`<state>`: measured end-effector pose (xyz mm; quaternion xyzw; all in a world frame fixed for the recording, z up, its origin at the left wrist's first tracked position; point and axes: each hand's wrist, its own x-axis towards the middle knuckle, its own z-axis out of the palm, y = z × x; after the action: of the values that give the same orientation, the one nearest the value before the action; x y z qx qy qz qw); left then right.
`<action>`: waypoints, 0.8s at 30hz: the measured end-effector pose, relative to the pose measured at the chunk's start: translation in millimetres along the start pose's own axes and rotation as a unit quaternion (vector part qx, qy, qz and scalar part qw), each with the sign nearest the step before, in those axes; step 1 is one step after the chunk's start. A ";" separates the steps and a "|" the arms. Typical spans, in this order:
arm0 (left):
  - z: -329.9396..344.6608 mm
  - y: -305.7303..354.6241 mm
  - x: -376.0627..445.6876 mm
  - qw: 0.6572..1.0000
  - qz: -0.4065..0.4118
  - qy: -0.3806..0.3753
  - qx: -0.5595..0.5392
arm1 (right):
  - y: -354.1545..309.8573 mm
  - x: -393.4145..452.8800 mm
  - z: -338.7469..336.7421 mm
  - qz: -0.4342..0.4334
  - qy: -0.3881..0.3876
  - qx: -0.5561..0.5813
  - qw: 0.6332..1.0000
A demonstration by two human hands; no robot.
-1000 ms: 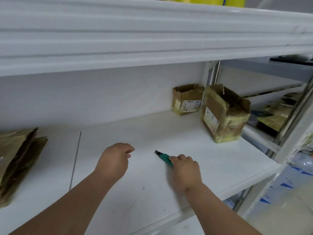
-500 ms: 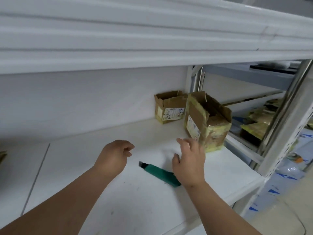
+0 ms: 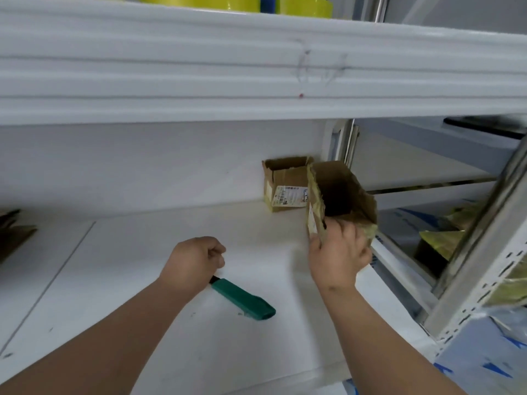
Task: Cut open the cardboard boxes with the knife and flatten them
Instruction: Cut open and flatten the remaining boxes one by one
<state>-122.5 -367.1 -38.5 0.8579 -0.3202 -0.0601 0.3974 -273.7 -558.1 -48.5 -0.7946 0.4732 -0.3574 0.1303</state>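
My right hand [image 3: 338, 256] grips the near lower edge of a worn cardboard box [image 3: 340, 195] with yellow tape, tilted so its open mouth faces me, above the white shelf [image 3: 159, 246]. A smaller open box [image 3: 285, 183] with a white label stands behind it against the back wall. The green utility knife [image 3: 242, 297] lies flat on the shelf between my arms. My left hand [image 3: 194, 260] hovers in a loose fist over the knife's blade end and holds nothing.
Flattened brown cardboard [image 3: 14, 235] lies at the shelf's far left. The upper shelf [image 3: 256, 75] overhangs close above, with yellow tape rolls [image 3: 302, 5] on it. A metal upright [image 3: 482, 260] and a neighbouring rack with packages stand at the right.
My right hand let go of the knife, reached right and took hold of the taped box, tipping it toward me. The knife stays on the shelf. My left hand kept its fist.
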 end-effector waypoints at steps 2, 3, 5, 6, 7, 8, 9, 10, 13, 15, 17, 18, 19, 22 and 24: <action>-0.2 3.5 -3.8 1.000 -0.013 0.007 -0.008 | 2.9 5.6 -2.0 0.007 0.007 0.012 1.000; -0.2 5.4 -5.2 1.000 -0.017 0.011 -0.011 | 4.0 7.8 -3.2 0.008 0.014 0.018 1.000; 0.9 8.4 -7.1 1.000 -0.018 0.015 -0.010 | 6.2 10.7 -4.1 0.008 0.026 0.033 0.999; 2.2 9.2 -8.0 1.000 -0.016 0.015 -0.008 | 7.5 10.8 -4.4 0.003 0.031 0.048 0.998; 3.8 10.0 -9.0 1.000 -0.013 0.016 -0.010 | 9.0 10.0 -4.8 -0.010 0.035 0.074 0.997; 5.0 11.0 -9.9 1.000 -0.011 0.018 -0.018 | 10.0 8.7 -5.7 -0.027 0.036 0.113 0.993; 5.8 11.7 -10.7 0.999 -0.015 0.021 -0.032 | 9.9 6.8 -7.1 -0.038 0.033 0.160 0.986; 5.7 12.5 -11.8 0.998 -0.021 0.025 -0.049 | 9.1 4.5 -9.2 -0.040 0.025 0.205 0.978; 0.2 10.1 -13.2 0.996 -0.033 0.050 -0.067 | 1.3 -1.0 -14.8 -0.025 0.020 0.287 0.957; -6.8 7.1 -14.9 0.996 -0.025 0.066 -0.045 | -7.0 -4.5 -18.4 -0.005 0.017 0.328 0.944; -15.5 6.2 -17.9 0.996 -0.018 0.083 -0.035 | -17.0 -9.9 -19.7 0.015 0.006 0.365 0.931; -20.6 6.6 -19.5 0.995 -0.016 0.094 -0.039 | -22.9 -13.3 -20.0 0.025 -0.005 0.379 0.925; -25.7 6.4 -20.8 0.993 -0.015 0.106 -0.046 | -28.9 -17.1 -20.2 0.035 -0.017 0.391 0.920; -44.2 3.0 -26.6 0.990 -0.028 0.135 -0.042 | -46.8 -28.0 -22.2 0.064 -0.046 0.426 0.902; -59.2 -1.3 -35.4 0.984 -0.045 0.133 -0.107 | -58.7 -33.4 -22.1 0.074 -0.054 0.441 0.893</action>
<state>-128.6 -307.2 -4.7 0.8246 -0.2170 0.0033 0.5225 -260.2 -496.5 -15.6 -0.6366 0.3168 -0.4748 0.5185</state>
